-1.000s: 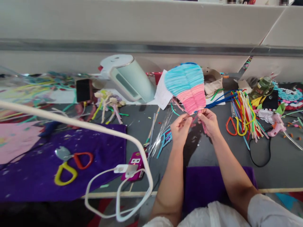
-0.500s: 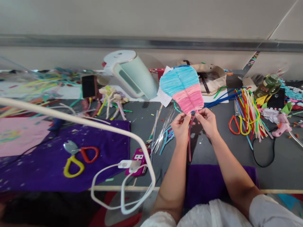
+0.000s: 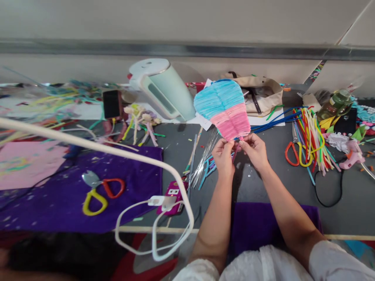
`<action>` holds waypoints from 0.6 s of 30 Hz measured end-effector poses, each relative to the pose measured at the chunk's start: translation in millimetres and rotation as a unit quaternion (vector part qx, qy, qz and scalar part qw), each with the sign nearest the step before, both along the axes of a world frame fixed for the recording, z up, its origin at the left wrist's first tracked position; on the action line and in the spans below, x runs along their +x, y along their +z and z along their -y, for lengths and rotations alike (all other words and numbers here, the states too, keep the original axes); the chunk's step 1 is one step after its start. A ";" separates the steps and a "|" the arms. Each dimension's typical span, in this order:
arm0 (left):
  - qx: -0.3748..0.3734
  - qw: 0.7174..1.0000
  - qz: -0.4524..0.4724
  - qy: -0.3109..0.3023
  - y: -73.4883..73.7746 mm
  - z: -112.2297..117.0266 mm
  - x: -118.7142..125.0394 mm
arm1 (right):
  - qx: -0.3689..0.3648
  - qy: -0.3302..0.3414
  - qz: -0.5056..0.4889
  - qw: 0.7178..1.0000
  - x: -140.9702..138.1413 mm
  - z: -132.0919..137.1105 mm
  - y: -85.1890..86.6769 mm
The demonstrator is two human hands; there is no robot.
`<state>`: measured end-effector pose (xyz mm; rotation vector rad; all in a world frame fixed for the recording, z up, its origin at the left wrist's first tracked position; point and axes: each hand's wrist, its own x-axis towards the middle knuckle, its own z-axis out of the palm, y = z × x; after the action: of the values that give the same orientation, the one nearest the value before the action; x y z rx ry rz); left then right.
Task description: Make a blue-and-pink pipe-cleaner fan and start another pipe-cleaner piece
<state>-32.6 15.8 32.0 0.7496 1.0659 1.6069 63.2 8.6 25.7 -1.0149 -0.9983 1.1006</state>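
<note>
Both hands are at the narrow lower end of a fan-shaped piece (image 3: 224, 105) covered in fuzzy pipe cleaners, light blue at the top and pink below. My left hand (image 3: 224, 156) pinches its lower left edge between thumb and fingers. At the lower right, my right hand (image 3: 254, 151) is closed on a pink pipe cleaner (image 3: 236, 149) that runs between the two hands. The fingertips partly hide this strand and the bottom edge. The piece is held above the table, tilted, with its wide end away from me.
Scissors (image 3: 113, 188) lie on a purple cloth (image 3: 58, 207) at left. A power strip (image 3: 172, 201) with white cables is nearer. Behind stand a pale green kettle (image 3: 166, 91) and a canvas bag (image 3: 269, 91). Pipe cleaners (image 3: 313, 136) and a pink glue gun (image 3: 351, 154) lie right.
The pink pipe cleaner that hung straight down between my hands now shows only as a short length near the fingers. Both hands keep their grip, and the view has shifted slightly.
</note>
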 end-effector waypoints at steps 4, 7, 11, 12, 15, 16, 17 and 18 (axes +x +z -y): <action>-0.001 0.998 0.051 -0.048 0.2 -2.3 -5.4 | -0.003 0.004 0.057 0.998 16.9 -2.7 0.6; -0.008 0.996 0.061 -0.068 -0.3 -4.5 -10.0 | 0.000 0.004 0.132 0.991 28.0 -3.9 1.3; -0.030 0.995 0.065 -0.074 -2.5 -7.2 -11.9 | 0.059 -0.092 0.269 0.957 27.8 -0.2 3.5; -0.033 0.995 0.068 -0.063 -3.3 -7.8 -11.6 | 0.082 -0.131 0.314 0.937 25.5 1.7 4.3; -0.040 0.995 0.083 -0.030 -5.8 -9.2 -9.8 | 0.129 -0.206 0.425 0.872 16.3 7.8 5.8; -0.042 0.995 0.091 -0.022 -6.3 -9.4 -9.1 | 0.133 -0.210 0.443 0.861 13.0 9.3 5.7; -0.044 0.994 0.099 -0.015 -6.6 -9.3 -8.5 | 0.136 -0.206 0.450 0.858 9.7 10.4 5.3; -0.045 0.993 0.106 -0.010 -6.7 -9.1 -7.8 | 0.135 -0.198 0.444 0.864 6.5 11.0 4.5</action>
<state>-40.4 24.9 25.3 0.5157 0.9673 1.5710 69.6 -2.4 30.3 -1.4414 -1.5214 0.0869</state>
